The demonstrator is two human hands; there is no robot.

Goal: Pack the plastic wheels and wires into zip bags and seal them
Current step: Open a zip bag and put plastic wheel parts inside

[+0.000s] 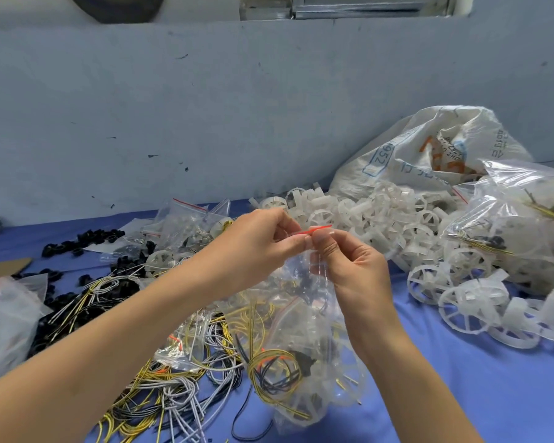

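**Sealing one bag, heaps left**

Pinching the red zip (pixel 317 227) at frame centre with both hands: left hand (pixel 263 247) and right hand (pixel 355 266) each clamped on the strip, thumb against fingers, tips nearly meeting. Hanging just below, toward lower centre, the bag (pixel 301 314), holding coiled wires (pixel 269 369) and seemingly a wheel (pixel 343 375). Probably filled, with closing under way. Lying at upper centre-left, packed bags (pixel 186 225). Waiting unpacked: wheels (pixel 381 219) piled at right, loose wires (pixel 173 388) tangled at lower left on the table (pixel 477 394).
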